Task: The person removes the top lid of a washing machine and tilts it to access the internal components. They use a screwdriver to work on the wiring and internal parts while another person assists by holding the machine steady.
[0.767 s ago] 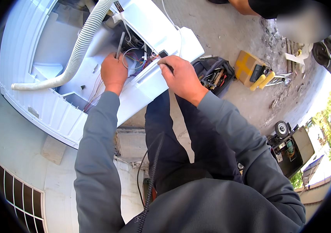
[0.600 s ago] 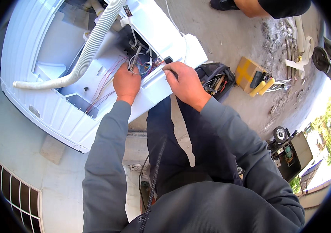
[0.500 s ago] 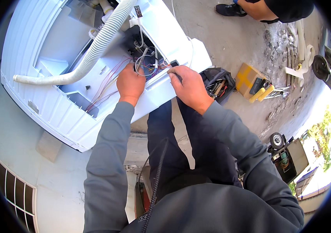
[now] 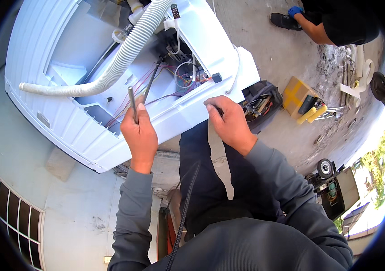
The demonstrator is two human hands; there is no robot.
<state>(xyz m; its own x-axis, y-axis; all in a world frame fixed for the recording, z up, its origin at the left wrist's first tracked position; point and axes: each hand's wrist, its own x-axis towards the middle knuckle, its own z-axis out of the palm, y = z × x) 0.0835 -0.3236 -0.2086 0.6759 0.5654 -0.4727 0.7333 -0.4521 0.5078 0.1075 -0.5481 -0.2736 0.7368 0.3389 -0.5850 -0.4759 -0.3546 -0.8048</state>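
Observation:
A white appliance housing [image 4: 72, 135], its inside exposed, looks like a washing machine. My left hand [image 4: 140, 137] is closed around a thin grey metal rod [image 4: 132, 101] in front of the opening. A longer dark rod [image 4: 152, 80] slants from behind those fingers toward the wiring; whether it is held too, I cannot tell. Past the hand lie thin coloured wires [image 4: 188, 83] and a looped white cable [image 4: 179, 72]. My right hand [image 4: 231, 119] is closed beside the housing's near edge, with something dark partly hidden in its fingers. A small black block [image 4: 217, 77] sits on the white panel.
A ribbed grey hose [image 4: 111, 67] arches over the housing. Right of it stand a dark tool bag [image 4: 264, 108] and a taped cardboard box [image 4: 294, 97] with yellow-handled tools. Another person's blue-gloved hand [image 4: 295, 11] and shoe [image 4: 286, 21] show at the top right.
My left hand has drawn back from the wires toward me, and the grey rod now shows in it. My right hand has come away from the black block. The view has shifted slightly.

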